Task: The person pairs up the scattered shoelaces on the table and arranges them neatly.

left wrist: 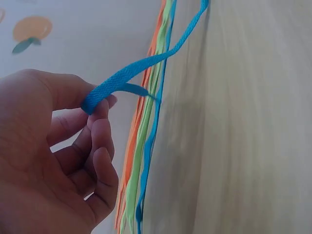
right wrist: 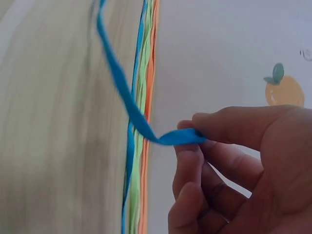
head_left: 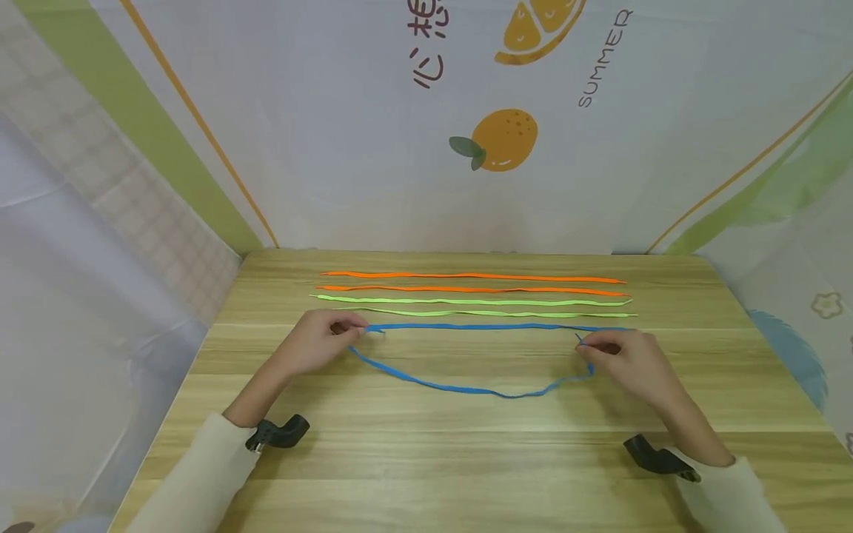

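Between thumb and fingers my left hand (head_left: 320,342) pinches one end of a flat blue shoelace (head_left: 453,388). A short tail of this lace sticks out past the fingertips in the left wrist view. The opposite end is pinched by my right hand (head_left: 633,363), with a small tip showing above the fingers. Between the hands the lace sags in a loose curve toward me. Just beyond it, a second blue shoelace (head_left: 466,326) lies stretched out across the table, its ends overlapped by both hands in the head view.
Farther back lie two green shoelaces (head_left: 466,301) and two orange shoelaces (head_left: 466,289), roughly parallel on the wooden table (head_left: 426,474). A white curtain (head_left: 373,148) printed with oranges hangs behind the table's far edge. Dark wrist mounts (head_left: 283,431) sit on both sleeves.
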{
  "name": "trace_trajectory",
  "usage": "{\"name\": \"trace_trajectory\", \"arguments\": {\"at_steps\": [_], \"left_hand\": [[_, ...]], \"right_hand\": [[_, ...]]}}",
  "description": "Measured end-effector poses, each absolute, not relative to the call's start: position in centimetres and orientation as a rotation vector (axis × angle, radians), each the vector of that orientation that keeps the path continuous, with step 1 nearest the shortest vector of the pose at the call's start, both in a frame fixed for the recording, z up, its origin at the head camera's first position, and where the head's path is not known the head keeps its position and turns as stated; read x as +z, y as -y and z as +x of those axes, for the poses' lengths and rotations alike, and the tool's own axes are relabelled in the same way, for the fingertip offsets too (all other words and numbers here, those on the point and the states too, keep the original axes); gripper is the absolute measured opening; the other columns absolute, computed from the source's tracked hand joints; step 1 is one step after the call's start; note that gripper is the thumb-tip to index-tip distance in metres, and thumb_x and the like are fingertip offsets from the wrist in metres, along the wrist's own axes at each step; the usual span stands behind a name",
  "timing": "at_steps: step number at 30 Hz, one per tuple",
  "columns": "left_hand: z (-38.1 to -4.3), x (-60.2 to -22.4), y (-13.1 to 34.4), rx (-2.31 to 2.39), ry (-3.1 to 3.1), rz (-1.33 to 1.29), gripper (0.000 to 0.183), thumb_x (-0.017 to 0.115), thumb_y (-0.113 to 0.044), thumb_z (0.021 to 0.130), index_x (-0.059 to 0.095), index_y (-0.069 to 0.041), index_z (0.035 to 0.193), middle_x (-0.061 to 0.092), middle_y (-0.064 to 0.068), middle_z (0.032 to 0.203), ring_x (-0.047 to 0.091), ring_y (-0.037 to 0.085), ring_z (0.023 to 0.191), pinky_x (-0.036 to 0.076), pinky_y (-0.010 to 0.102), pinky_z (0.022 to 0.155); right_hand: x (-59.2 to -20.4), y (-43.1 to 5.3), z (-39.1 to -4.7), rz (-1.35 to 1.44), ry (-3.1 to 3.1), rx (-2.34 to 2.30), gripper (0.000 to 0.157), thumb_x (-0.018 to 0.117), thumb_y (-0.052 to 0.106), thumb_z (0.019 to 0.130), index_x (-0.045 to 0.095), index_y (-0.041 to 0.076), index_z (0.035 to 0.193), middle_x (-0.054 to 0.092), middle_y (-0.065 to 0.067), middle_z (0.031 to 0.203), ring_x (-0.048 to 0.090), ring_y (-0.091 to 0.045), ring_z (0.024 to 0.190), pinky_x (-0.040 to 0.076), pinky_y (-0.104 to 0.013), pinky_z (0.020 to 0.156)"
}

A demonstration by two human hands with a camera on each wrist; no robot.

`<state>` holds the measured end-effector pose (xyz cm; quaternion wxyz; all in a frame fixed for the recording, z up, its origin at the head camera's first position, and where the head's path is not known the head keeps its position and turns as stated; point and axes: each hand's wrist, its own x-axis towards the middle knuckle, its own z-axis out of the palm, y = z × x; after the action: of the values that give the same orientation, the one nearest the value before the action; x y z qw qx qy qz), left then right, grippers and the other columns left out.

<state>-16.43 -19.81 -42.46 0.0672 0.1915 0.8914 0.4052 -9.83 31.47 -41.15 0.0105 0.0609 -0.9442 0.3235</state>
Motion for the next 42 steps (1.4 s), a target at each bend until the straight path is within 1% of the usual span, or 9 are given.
{"name": "trace_trajectory", "arguments": {"at_steps": [6,10,15,17,20,26,32,37,42], "left_hand": [[-16.1,-42.2,22.0,1.291,-2.723,0.437,0.022,0.069,-0.019,0.111,0.08,-0.004,0.123,0.079,0.008,0.111,0.07,0.022,0.097,0.056,0.039,0.079],[-16.0,-42.0,23.3,1.328,-2.746,0.35,0.024,0.067,-0.023,0.112,0.077,-0.003,0.122,0.076,0.009,0.112,0.068,0.026,0.101,0.054,0.039,0.081],[-16.0,-42.0,24.3,1.423,-2.721,0.223,0.034,0.065,-0.03,0.113,0.074,0.0,0.127,0.075,0.013,0.123,0.068,0.029,0.114,0.054,0.034,0.09],[-16.0,-42.1,24.5,1.47,-2.695,0.176,0.036,0.064,-0.03,0.114,0.073,0.001,0.129,0.075,0.014,0.122,0.068,0.028,0.114,0.054,0.031,0.091],[-16.2,-42.3,24.7,1.574,-2.622,0.103,0.036,0.063,-0.027,0.114,0.07,0.005,0.129,0.075,0.014,0.113,0.068,0.024,0.104,0.054,0.029,0.085],[-16.4,-42.3,24.6,1.802,-2.482,-0.066,0.031,0.061,-0.017,0.112,0.065,0.011,0.124,0.073,0.001,0.099,0.069,0.009,0.092,0.056,0.026,0.087],[-16.5,-42.3,25.0,1.991,-2.33,-0.152,0.023,0.062,-0.016,0.112,0.065,0.005,0.118,0.073,-0.008,0.095,0.071,0.006,0.091,0.057,0.023,0.087],[-16.4,-42.4,25.3,2.125,-2.192,-0.158,0.013,0.064,-0.012,0.112,0.069,0.0,0.114,0.076,-0.006,0.095,0.074,0.008,0.093,0.058,0.021,0.087],[-16.3,-42.6,25.6,2.2,-2.101,-0.167,0.01,0.065,-0.012,0.112,0.073,-0.007,0.11,0.076,-0.005,0.097,0.073,0.008,0.094,0.057,0.02,0.085]], "right_hand": [[-41.5,-33.0,-10.4,0.029,2.988,1.108,0.036,0.074,0.034,0.108,0.081,0.001,0.122,0.08,-0.01,0.112,0.071,-0.024,0.098,0.057,-0.032,0.075],[-41.4,-33.8,-10.7,-0.08,2.991,1.182,0.044,0.071,0.039,0.109,0.078,0.0,0.127,0.078,-0.009,0.108,0.067,-0.022,0.092,0.056,-0.032,0.07],[-41.4,-34.8,-11.1,-0.19,2.951,1.291,0.048,0.072,0.042,0.109,0.076,-0.001,0.13,0.074,-0.005,0.102,0.064,-0.019,0.089,0.055,-0.033,0.071],[-41.5,-35.2,-11.2,-0.21,2.907,1.365,0.046,0.072,0.039,0.109,0.076,-0.003,0.127,0.072,-0.002,0.098,0.062,-0.016,0.087,0.055,-0.032,0.071],[-41.6,-35.6,-11.2,-0.216,2.833,1.452,0.04,0.073,0.033,0.109,0.077,-0.006,0.118,0.071,0.003,0.092,0.061,-0.014,0.083,0.055,-0.029,0.071],[-41.6,-36.2,-11.2,-0.201,2.754,1.521,0.035,0.075,0.028,0.108,0.079,-0.007,0.106,0.072,0.012,0.092,0.062,-0.01,0.084,0.057,-0.025,0.074],[-41.5,-36.8,-11.2,-0.186,2.704,1.638,0.029,0.073,0.026,0.109,0.082,-0.002,0.106,0.073,0.015,0.094,0.063,-0.009,0.083,0.058,-0.025,0.075],[-41.9,-37.4,-11.3,-0.171,2.641,1.793,0.017,0.071,0.019,0.11,0.085,0.01,0.108,0.076,0.012,0.093,0.064,-0.008,0.084,0.058,-0.023,0.076],[-42.0,-37.8,-11.2,-0.151,2.572,1.937,0.017,0.07,0.012,0.11,0.086,0.016,0.106,0.077,0.009,0.095,0.066,-0.009,0.084,0.058,-0.021,0.076]]}}
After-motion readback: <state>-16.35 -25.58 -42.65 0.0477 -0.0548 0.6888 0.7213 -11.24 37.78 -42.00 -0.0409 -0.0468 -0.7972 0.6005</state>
